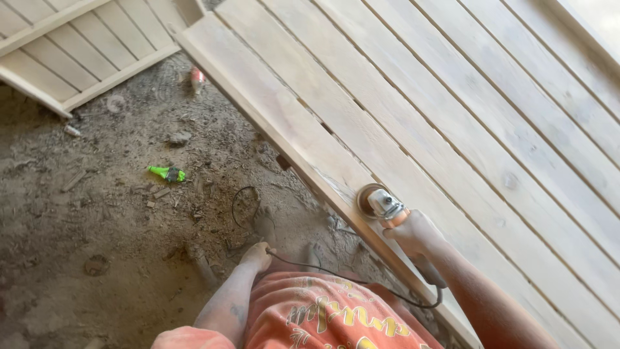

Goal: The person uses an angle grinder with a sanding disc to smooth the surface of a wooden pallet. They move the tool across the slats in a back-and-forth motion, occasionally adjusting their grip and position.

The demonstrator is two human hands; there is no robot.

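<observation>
A small grinder (pixel 382 205) with a round disc sits on the edge of a pale wooden panel (pixel 465 110). On the dirt floor (pixel 77 213) to the left lies a green scrap (pixel 166 173). The left hand (pixel 257 256) loosely holds the black cord (pixel 336 279); the right hand (pixel 416 236) is clamped on the grinder.

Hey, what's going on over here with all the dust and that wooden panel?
A person is working an angle grinder with a sanding disc along the edge of a large slatted wooden panel. Their right hand grips the tool's body, the disc resting on the panel's outer board. Their left hand hangs low by the power cord, above the dusty dirt floor. A green object lies on the ground nearby.
</observation>
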